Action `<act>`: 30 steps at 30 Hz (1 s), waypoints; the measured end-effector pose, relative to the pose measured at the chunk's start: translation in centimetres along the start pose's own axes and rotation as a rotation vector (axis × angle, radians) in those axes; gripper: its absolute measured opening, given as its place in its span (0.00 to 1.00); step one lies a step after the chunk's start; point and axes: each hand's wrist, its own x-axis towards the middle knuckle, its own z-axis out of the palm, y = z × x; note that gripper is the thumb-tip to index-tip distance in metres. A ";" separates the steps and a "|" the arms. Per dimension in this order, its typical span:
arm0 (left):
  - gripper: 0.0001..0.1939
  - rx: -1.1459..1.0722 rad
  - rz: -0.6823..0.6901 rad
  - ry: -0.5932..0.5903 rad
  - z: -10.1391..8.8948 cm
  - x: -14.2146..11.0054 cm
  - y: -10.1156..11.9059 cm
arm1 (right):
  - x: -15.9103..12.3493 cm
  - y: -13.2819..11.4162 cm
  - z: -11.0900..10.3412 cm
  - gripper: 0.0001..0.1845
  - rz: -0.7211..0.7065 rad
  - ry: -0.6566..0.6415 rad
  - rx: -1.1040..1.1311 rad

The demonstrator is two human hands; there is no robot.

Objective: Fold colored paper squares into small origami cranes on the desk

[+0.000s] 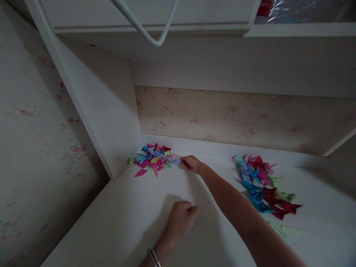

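My right hand [191,163] reaches far forward to the back left corner of the white desk [128,218]. Its fingers are pinched on a pale purple folded paper piece [175,161] at the edge of a pile of colourful folded paper pieces [152,158]. My left hand [181,218] rests on the desk nearer to me, curled into a loose fist with nothing visible in it. A silver bangle [154,257] sits on that wrist.
A second group of folded paper pieces [261,185] in red, blue, pink and green lies to the right. A pale green piece [285,230] lies apart nearer me. A white side panel [102,111] closes the left; a shelf [194,33] hangs overhead.
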 end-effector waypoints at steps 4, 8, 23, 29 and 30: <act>0.19 0.012 0.025 -0.006 0.0 0.0 -0.2 | -5.1 0.6 -2.9 0.11 0.013 -0.104 0.088; 0.19 0.034 0.047 -0.001 0.1 0.3 -0.6 | -12.2 1.4 -6.2 0.09 -0.078 -0.100 0.182; 0.20 0.060 0.058 0.026 0.3 -0.1 -0.6 | -31.3 10.9 -27.4 0.18 -0.142 0.576 0.191; 0.20 0.086 0.091 0.084 0.7 -0.1 -1.2 | -30.8 13.5 -33.9 0.19 -0.089 0.684 0.076; 0.20 0.094 0.099 0.090 0.7 -0.1 -1.2 | -30.5 13.8 -34.5 0.19 -0.082 0.668 0.054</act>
